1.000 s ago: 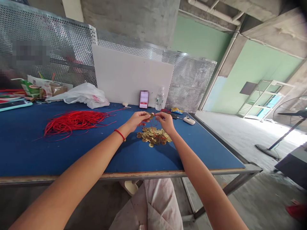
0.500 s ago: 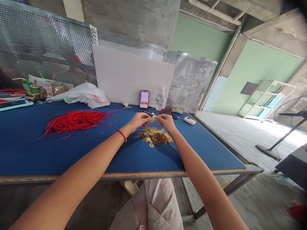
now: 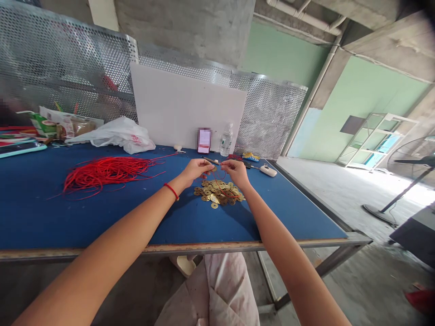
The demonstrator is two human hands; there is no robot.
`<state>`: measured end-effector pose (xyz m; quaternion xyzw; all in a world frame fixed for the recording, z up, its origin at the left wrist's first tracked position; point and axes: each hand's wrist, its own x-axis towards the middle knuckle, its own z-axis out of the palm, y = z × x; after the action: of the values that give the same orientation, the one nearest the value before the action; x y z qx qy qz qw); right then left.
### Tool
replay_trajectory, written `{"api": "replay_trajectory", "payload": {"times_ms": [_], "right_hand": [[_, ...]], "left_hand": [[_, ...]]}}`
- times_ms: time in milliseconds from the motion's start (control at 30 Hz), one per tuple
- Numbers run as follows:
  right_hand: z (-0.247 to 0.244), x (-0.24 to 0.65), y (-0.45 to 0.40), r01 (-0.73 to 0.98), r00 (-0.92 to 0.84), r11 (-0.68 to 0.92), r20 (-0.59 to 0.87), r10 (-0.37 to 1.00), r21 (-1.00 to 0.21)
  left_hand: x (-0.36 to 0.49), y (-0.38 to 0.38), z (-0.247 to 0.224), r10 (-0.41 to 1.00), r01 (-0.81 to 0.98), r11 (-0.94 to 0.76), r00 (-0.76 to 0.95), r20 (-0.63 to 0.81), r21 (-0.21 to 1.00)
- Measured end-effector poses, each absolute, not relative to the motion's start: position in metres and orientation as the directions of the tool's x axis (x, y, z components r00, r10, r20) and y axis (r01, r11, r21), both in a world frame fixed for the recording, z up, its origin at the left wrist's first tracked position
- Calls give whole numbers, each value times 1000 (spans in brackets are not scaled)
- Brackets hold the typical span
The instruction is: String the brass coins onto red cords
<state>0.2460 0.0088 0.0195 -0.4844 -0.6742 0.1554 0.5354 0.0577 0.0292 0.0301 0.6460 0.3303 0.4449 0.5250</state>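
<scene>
My left hand (image 3: pixel 198 170) is closed in a pinch on a brass coin (image 3: pixel 214 169) with a hole in its middle. Opposite it, my right hand (image 3: pixel 237 171) pinches a thin red cord (image 3: pixel 217 184), which loops down from the fingers. Both hands are raised over a loose pile of similar holed coins (image 3: pixel 222 192), and part of the cord lies across that pile. One single coin (image 3: pixel 214 205) rests just in front of the heap. Whether the cord passes through the held coin is too small to tell.
A bundle of red cords (image 3: pixel 105 174) lies left on the blue tabletop (image 3: pixel 112 217). Behind the hands stand a phone (image 3: pixel 204 140) and a plastic bottle (image 3: pixel 226 140) against a white board (image 3: pixel 186 99). A white plastic bag (image 3: pixel 124 133) and a white device (image 3: pixel 268 170) lie farther out.
The coin that showed face-on between my hands is now nearer my left fingertips and turned. The right fingers hold the cord a little apart from it.
</scene>
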Motion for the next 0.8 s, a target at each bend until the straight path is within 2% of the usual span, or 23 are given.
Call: {"api": "replay_trajectory", "payload": {"times_ms": [200,800], "right_hand": [[18,244,6,642,-13,444,569,822,-625],[14,244,9,692,-144,484,554,820,-536]], "left_hand": [[55,34,27,892,-96,-191,399,214,977],[56,34,26,884,-116,-171,421,204,978]]}}
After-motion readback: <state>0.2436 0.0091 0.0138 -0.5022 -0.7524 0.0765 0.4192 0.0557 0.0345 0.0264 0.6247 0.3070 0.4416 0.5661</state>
